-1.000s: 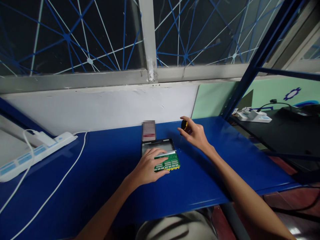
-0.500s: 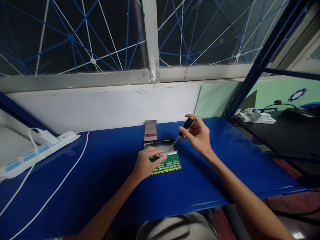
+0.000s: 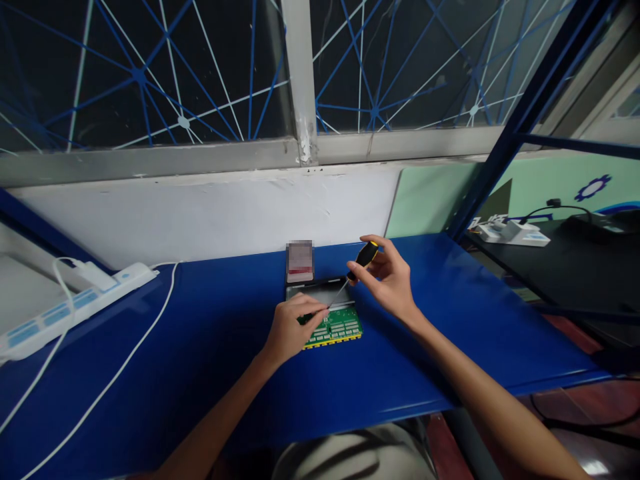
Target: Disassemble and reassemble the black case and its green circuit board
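In my right hand (image 3: 393,283) is a screwdriver (image 3: 367,255) with a black and yellow handle, its thin shaft slanting down to the left. Its tip meets the fingertips of my left hand (image 3: 293,327), which are pinched together; anything small between them is hidden. Below those fingertips lies a green circuit board (image 3: 345,325) with rows of pale components and a yellow strip along its near edge. My left hand covers its left part. Just behind the board is a dark, shallow casing (image 3: 333,292) with a grey inside.
A blurred card-like object (image 3: 300,261) is behind the casing. The blue table (image 3: 225,320) carries a white power strip (image 3: 85,310) and a loose white cable (image 3: 125,383) at left. Beyond the blue frame at right, another power strip (image 3: 515,232) rests on a dark table.
My right hand has carried the screwdriver left, bringing its tip from the pale strip at the board's back edge to my left fingertips. My left thumb and fingers have closed together.
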Demonstrator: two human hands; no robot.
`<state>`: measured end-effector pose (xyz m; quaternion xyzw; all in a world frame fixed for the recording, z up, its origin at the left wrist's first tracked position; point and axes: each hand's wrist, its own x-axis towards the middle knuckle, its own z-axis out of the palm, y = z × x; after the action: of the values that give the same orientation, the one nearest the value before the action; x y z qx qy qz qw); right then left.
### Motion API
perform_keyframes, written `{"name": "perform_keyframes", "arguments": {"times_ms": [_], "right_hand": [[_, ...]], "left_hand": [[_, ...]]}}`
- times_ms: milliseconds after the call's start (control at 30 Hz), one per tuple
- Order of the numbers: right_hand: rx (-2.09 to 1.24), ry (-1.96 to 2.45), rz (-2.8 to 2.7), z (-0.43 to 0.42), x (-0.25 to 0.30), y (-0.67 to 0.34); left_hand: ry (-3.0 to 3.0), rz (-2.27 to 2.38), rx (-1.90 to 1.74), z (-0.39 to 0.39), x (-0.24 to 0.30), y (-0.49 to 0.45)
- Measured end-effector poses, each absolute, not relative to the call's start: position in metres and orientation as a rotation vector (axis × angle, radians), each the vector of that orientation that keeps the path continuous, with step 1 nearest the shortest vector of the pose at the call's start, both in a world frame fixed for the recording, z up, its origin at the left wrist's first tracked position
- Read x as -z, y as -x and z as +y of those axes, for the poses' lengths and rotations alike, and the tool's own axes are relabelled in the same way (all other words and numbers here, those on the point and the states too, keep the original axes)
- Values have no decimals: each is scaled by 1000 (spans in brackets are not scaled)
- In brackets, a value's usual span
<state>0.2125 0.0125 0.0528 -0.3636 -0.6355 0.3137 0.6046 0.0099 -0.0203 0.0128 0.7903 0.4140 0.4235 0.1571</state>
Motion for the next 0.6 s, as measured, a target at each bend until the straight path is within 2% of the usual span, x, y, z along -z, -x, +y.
{"name": "perform_keyframes", "arguments": {"times_ms": [300,600], "right_hand": [[-725,817,-1375,12,-54,-212],[-654,808,-1364,8,-52,-206]], "left_hand": [[-1915,1282,-1248,-21,-20,-4],[-1658,1189,-1278,-22,-16,-4]]}}
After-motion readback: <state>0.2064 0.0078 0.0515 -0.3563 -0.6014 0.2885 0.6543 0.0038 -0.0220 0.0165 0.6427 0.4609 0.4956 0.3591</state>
